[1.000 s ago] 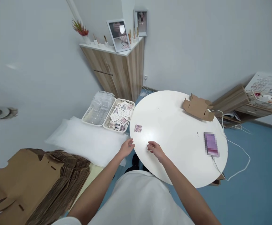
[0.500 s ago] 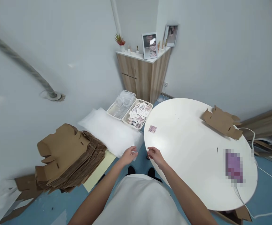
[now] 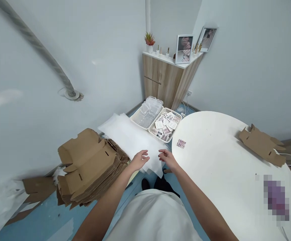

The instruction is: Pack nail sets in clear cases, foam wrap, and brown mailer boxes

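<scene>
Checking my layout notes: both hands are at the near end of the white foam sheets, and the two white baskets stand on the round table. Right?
Not quite. The head view shows the two baskets off the round table, beside its far left edge, next to the foam sheets. The left hand and right hand are at the sheets' near end.

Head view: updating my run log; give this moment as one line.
left hand: open, empty | right hand: open, empty | both by: stack of white foam sheets | beside: pile of flat brown cardboard blanks
</scene>
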`<state>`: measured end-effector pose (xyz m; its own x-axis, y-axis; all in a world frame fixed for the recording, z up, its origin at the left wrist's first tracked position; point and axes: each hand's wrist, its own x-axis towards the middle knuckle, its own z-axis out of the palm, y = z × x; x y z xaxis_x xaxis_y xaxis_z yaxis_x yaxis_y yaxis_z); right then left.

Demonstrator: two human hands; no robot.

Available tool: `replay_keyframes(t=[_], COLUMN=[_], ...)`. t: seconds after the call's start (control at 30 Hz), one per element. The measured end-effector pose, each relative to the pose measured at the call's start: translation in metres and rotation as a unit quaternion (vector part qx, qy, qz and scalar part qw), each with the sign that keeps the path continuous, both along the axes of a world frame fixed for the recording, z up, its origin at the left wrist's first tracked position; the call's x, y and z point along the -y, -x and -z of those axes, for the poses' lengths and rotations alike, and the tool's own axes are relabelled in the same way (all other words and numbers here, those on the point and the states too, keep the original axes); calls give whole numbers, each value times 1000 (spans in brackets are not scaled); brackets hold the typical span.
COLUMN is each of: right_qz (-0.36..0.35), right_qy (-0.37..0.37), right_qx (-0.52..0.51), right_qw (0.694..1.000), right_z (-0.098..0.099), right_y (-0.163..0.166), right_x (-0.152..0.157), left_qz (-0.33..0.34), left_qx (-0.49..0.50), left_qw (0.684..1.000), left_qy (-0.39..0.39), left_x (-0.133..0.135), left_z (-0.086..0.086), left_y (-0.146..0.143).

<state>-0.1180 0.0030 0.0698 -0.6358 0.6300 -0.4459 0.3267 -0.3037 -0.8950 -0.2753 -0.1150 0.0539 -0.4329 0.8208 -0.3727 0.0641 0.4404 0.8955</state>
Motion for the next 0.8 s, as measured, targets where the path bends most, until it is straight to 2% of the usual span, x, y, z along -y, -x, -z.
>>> replay_keyframes(t=[0.13, 0.33, 0.5, 0.67, 0.8], right_qz=[-52, -5, 8, -21, -54], right_qy=[-24, -76, -100, -134, -173], right_qx=[7, 6, 25, 22, -16], right_qw=[998, 997, 995, 991, 983], right_z=[-1, 3, 11, 27, 32], right_y=[31, 83, 123, 165, 201], right_x=[-18, -80, -125, -153, -171], left_qz=[11, -47, -96, -149, -195], left_qx=[-5, -36, -16, 3, 35], left_qw=[1000, 998, 995, 989, 980], left_qy=[-20, -15, 22, 25, 10], left_x=[-34, -91, -129, -165, -193], left_z=[-10, -15, -5, 10, 20], left_y=[20, 61, 100, 134, 157])
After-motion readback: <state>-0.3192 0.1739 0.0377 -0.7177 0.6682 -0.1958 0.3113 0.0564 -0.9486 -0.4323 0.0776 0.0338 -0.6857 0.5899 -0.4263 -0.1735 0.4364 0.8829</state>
